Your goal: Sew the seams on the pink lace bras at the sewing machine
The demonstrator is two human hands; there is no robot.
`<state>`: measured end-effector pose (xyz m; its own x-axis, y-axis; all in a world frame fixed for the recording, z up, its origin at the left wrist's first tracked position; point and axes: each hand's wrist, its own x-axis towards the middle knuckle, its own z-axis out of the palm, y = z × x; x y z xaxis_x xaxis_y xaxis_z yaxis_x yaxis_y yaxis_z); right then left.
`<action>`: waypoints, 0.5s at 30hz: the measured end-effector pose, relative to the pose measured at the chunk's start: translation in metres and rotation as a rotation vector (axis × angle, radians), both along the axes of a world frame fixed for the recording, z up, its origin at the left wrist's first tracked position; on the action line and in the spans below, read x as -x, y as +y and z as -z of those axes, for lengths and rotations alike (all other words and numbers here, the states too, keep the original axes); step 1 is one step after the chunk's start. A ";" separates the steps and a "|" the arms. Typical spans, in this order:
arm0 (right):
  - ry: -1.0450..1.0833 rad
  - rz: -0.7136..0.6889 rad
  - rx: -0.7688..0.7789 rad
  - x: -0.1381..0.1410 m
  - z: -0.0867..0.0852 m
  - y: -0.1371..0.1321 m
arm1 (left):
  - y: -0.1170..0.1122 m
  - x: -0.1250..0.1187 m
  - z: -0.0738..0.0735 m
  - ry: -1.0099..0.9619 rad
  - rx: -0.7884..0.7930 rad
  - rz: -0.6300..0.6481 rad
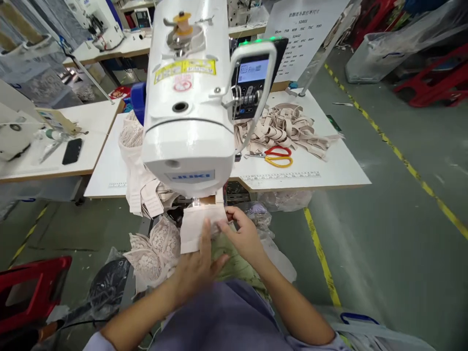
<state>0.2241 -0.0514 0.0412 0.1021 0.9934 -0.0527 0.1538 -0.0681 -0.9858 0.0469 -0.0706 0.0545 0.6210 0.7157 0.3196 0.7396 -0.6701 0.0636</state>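
Note:
A flat beige fabric panel [197, 229] lies in front of the needle area of a white JUKI sewing machine [188, 141], its far edge under the machine head. My left hand [195, 268] rests on the panel's near part, fingers stretched out and thumb apart. At the panel's right edge, my right hand [243, 234] pinches the fabric between thumb and fingers. Just left of the panel hangs a beige bra with lace cups [157, 248]; whether the panel belongs to it I cannot tell. The needle itself is hidden by the machine head.
Beige straps [288, 126] are heaped on the white table [340, 165] at right, beside red-and-yellow-handled scissors [274, 157]. More beige garments [133, 161] are piled left of the machine. A lit control panel [252, 73] stands behind. A phone [72, 151] lies on the left table.

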 end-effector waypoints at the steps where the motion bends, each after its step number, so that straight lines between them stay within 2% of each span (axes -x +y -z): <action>1: 0.044 -0.011 0.015 -0.001 0.000 -0.007 | -0.009 -0.003 0.001 0.025 -0.027 0.030; 5: 0.195 -0.002 0.032 -0.006 0.003 -0.028 | -0.034 -0.014 0.004 0.016 0.022 0.089; 9: 0.228 0.008 0.029 -0.011 0.004 -0.038 | -0.045 -0.019 0.013 -0.054 0.134 0.112; 12: 0.216 -0.008 0.013 -0.011 0.001 -0.041 | -0.048 -0.018 0.017 -0.110 0.273 0.123; 15: 0.209 -0.013 0.030 -0.010 -0.003 -0.042 | -0.046 -0.010 0.012 -0.200 0.490 0.160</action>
<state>0.2342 -0.0934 0.0446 0.0731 0.9922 -0.1009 -0.0532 -0.0971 -0.9938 0.0568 -0.1166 0.0422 0.6958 0.7119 0.0954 0.5723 -0.6297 0.5253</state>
